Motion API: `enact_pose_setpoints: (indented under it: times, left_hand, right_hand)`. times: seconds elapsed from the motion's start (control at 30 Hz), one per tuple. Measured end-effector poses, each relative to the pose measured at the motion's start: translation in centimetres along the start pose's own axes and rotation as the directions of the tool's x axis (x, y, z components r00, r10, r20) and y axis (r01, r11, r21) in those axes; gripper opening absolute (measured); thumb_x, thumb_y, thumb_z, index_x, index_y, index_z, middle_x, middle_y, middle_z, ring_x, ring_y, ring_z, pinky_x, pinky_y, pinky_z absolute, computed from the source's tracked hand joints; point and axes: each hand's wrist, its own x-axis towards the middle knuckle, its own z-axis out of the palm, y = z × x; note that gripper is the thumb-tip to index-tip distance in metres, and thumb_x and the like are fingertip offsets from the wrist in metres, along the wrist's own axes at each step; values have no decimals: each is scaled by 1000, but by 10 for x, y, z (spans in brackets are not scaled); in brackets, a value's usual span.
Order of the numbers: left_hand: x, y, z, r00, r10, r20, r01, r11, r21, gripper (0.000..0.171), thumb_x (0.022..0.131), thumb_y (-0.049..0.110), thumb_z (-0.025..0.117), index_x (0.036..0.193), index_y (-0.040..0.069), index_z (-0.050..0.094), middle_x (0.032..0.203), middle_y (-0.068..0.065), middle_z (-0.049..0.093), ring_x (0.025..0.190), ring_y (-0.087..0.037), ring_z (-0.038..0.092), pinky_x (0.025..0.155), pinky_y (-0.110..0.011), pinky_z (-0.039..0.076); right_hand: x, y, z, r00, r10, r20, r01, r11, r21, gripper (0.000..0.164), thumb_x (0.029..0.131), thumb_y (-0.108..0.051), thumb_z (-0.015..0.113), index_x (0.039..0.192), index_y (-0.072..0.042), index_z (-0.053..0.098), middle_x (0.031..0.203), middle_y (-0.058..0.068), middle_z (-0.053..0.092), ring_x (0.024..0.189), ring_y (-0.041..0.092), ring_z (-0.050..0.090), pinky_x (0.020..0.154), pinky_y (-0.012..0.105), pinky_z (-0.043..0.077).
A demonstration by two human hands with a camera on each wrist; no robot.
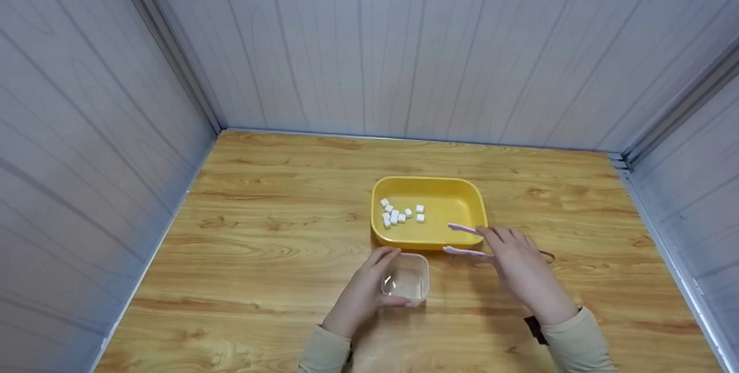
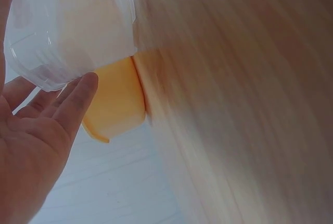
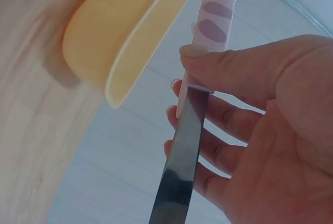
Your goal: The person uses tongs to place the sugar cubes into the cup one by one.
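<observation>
My left hand grips a clear square plastic container, thumb on its near side and fingers at its far side. In the left wrist view, the container is see-through, and nothing shows inside it. Between thumb and fingers, my right hand holds a pair of metal tongs with pink tips. The tips stand apart, with nothing between them, over the near right part of a yellow tub. Several small white cubes lie in the tub's left half, some touching one another.
A wood-grain table carries everything. Pale panelled walls stand behind it and on both sides. The yellow tub sits just beyond the clear container, close to its far edge.
</observation>
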Motion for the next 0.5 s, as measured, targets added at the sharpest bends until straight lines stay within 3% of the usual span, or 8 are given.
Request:
enact_pose_setpoints:
  times: [0.17,0.4,0.5]
  left_hand:
    - [0,0,0,1000,-3,-1,3,1000,7,99,60,47,83,141,5,44,139,1,42,127,-16,43,109,-31,32]
    - [-2,0,-1,999,42,-21,-42,999,8,97,62,44,83,140,3,45,138,-1,42,125,-18,44,107,-32,35]
    - [-2,0,-1,999,29,-14,-29,1000,9,97,61,44,83,140,4,45,138,1,42,126,-17,44,108,-31,34]
  right_hand:
    - [12,-2,-4,1000,-10,11,10,1000,-23,53,83,4,69,132,-6,51,120,14,56,110,37,50,91,54,43]
    - [24,-4,-2,999,-35,9,35,998,-53,59,79,11,69,133,-5,51,119,15,56,109,37,51,91,55,43]
    - [28,-3,1,1000,-26,12,26,998,-58,56,80,9,70,132,-5,52,120,15,56,109,38,51,91,55,43]
